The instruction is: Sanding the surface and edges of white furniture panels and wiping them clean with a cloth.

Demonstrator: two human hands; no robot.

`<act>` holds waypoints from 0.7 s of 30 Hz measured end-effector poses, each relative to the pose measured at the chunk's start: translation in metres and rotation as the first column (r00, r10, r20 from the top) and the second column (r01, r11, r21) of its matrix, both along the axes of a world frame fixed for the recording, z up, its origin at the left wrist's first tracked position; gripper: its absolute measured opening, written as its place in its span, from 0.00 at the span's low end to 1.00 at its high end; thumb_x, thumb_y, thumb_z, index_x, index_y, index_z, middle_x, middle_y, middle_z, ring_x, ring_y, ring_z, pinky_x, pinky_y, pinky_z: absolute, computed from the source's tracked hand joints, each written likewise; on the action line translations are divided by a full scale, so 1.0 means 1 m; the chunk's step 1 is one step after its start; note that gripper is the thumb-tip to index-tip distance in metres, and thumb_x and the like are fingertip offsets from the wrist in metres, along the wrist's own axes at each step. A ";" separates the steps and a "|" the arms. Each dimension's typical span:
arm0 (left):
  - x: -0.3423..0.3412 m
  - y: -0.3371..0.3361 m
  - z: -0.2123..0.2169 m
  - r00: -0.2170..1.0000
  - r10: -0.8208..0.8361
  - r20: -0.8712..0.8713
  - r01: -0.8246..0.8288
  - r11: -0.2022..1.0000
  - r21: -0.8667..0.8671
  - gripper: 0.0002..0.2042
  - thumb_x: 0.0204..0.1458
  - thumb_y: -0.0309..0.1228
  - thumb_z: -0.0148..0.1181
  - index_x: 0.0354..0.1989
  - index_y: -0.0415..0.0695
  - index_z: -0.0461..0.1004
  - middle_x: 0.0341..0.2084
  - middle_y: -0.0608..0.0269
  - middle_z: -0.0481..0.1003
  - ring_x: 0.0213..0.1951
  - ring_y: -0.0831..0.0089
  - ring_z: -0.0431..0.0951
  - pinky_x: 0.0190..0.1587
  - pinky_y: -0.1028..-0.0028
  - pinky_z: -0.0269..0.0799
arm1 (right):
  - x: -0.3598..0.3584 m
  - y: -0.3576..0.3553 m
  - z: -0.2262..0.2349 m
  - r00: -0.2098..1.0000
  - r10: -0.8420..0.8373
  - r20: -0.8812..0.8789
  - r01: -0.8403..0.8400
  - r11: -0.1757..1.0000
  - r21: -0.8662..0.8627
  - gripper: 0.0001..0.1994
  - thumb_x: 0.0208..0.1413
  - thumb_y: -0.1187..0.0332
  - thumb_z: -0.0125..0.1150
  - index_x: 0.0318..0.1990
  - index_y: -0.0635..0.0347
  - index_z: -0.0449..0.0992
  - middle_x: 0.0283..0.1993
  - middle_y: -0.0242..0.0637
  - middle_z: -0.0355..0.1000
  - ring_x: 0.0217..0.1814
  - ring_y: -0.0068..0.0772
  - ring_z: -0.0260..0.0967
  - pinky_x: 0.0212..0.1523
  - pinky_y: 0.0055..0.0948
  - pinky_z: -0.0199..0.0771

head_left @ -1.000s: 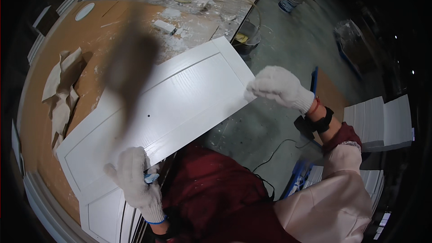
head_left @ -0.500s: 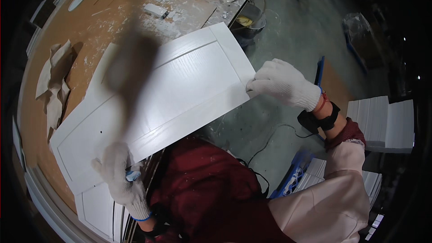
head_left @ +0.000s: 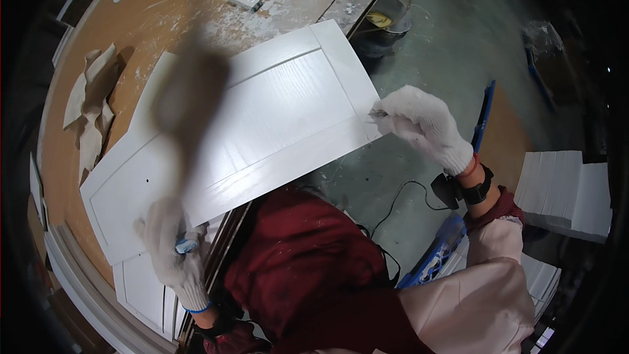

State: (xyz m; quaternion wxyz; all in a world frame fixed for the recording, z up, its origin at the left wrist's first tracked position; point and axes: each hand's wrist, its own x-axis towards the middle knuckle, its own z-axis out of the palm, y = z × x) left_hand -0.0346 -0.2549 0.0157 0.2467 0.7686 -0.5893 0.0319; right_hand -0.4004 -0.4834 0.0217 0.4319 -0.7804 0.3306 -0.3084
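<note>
A white cabinet door (head_left: pixel 288 105) with a recessed centre and wood grain lies slanted across the table and reaches past its edge. My left hand (head_left: pixel 171 249), in a white knit glove, is closed on the door's near left edge. A small blue-and-white thing (head_left: pixel 187 246), which I cannot make out, shows at that hand. My right hand (head_left: pixel 419 121), gloved alike, is at the door's right corner, its fingers pinching a small grey blade-like piece (head_left: pixel 378 114). A blurred dark shape close to the camera hides part of the door.
Another white panel (head_left: pixel 141 292) lies beneath the door. Crumpled brown paper (head_left: pixel 92 108) and a small white block (head_left: pixel 244 0) are on the stained table (head_left: pixel 157 19). A bucket (head_left: pixel 386 26) stands beyond the table edge. White panels (head_left: pixel 557 187) are stacked at right; a black cable (head_left: pixel 400 187) crosses the floor.
The view has shifted slightly. My right hand has turned at the corner, and the grey piece in its fingers now shows more. My left hand stays at the door's near edge.
</note>
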 end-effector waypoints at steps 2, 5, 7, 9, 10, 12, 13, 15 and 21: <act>0.006 0.011 0.006 1.000 0.010 0.021 -0.012 0.996 0.090 0.23 0.49 0.35 0.65 0.54 0.37 0.75 0.54 0.49 0.75 0.61 0.52 0.71 0.68 0.50 0.52 | 0.005 0.002 0.007 0.982 0.059 -0.181 -0.102 0.965 -0.242 0.16 0.46 0.82 0.65 0.44 0.56 0.78 0.36 0.37 0.75 0.38 0.39 0.74 0.40 0.32 0.74; 0.014 0.019 0.024 0.996 0.002 -0.087 0.006 0.995 0.099 0.24 0.47 0.32 0.66 0.54 0.36 0.75 0.55 0.46 0.74 0.62 0.51 0.69 0.65 0.53 0.59 | 0.015 0.011 0.017 0.945 0.107 -0.308 -0.197 0.941 -0.276 0.16 0.47 0.81 0.64 0.44 0.55 0.78 0.36 0.36 0.75 0.38 0.41 0.73 0.39 0.32 0.74; 0.007 0.019 0.032 0.999 0.041 -0.029 -0.038 0.994 0.103 0.22 0.48 0.29 0.65 0.53 0.35 0.75 0.54 0.45 0.74 0.60 0.50 0.70 0.63 0.58 0.63 | 0.021 0.019 0.019 0.945 0.150 -0.289 -0.231 0.935 -0.270 0.15 0.47 0.79 0.64 0.44 0.53 0.78 0.36 0.35 0.75 0.38 0.42 0.73 0.39 0.33 0.74; -0.007 0.014 0.045 0.954 0.056 -0.293 -0.016 0.990 0.137 0.20 0.48 0.26 0.63 0.51 0.34 0.75 0.53 0.45 0.74 0.57 0.52 0.71 0.61 0.59 0.64 | 0.026 0.027 0.017 0.953 0.178 -0.247 -0.245 0.930 -0.275 0.16 0.46 0.77 0.65 0.44 0.51 0.78 0.35 0.35 0.74 0.38 0.42 0.73 0.38 0.34 0.74; -0.022 0.016 0.040 0.990 0.015 -0.140 -0.007 0.998 0.062 0.18 0.51 0.30 0.65 0.50 0.37 0.75 0.51 0.47 0.74 0.55 0.53 0.72 0.58 0.58 0.64 | 0.028 0.030 0.018 0.944 0.215 -0.249 -0.279 0.924 -0.262 0.17 0.46 0.76 0.65 0.45 0.50 0.78 0.35 0.35 0.74 0.37 0.43 0.73 0.37 0.36 0.74; -0.047 0.008 0.042 0.992 -0.048 -0.117 0.052 0.998 0.034 0.23 0.44 0.28 0.67 0.52 0.39 0.75 0.47 0.50 0.75 0.51 0.53 0.73 0.55 0.59 0.68 | 0.035 0.038 0.025 0.923 0.271 -0.273 -0.339 0.908 -0.246 0.17 0.46 0.75 0.64 0.46 0.50 0.78 0.36 0.35 0.74 0.37 0.43 0.72 0.37 0.36 0.74; -0.057 -0.001 0.039 0.989 -0.088 -0.115 0.091 0.996 0.021 0.25 0.41 0.27 0.69 0.53 0.41 0.75 0.45 0.52 0.75 0.49 0.53 0.73 0.54 0.59 0.69 | 0.037 0.041 0.027 0.904 0.292 -0.311 -0.370 0.900 -0.229 0.17 0.47 0.74 0.64 0.46 0.50 0.78 0.36 0.35 0.74 0.37 0.43 0.72 0.37 0.37 0.73; -0.076 -0.016 0.044 0.981 -0.181 -0.069 0.181 0.983 -0.003 0.28 0.37 0.24 0.69 0.53 0.43 0.75 0.45 0.55 0.76 0.48 0.53 0.74 0.50 0.60 0.72 | 0.044 0.045 0.036 0.877 0.338 -0.340 -0.428 0.873 -0.234 0.17 0.48 0.72 0.61 0.48 0.49 0.78 0.37 0.36 0.74 0.37 0.44 0.73 0.37 0.38 0.74; -0.070 -0.021 0.028 0.985 -0.161 0.055 0.165 0.984 -0.064 0.26 0.34 0.22 0.67 0.49 0.44 0.76 0.47 0.59 0.75 0.49 0.54 0.74 0.45 0.62 0.73 | 0.080 0.050 0.053 0.717 0.209 -0.665 -0.553 0.752 -0.360 0.14 0.50 0.69 0.58 0.46 0.52 0.75 0.37 0.35 0.73 0.37 0.41 0.74 0.36 0.37 0.74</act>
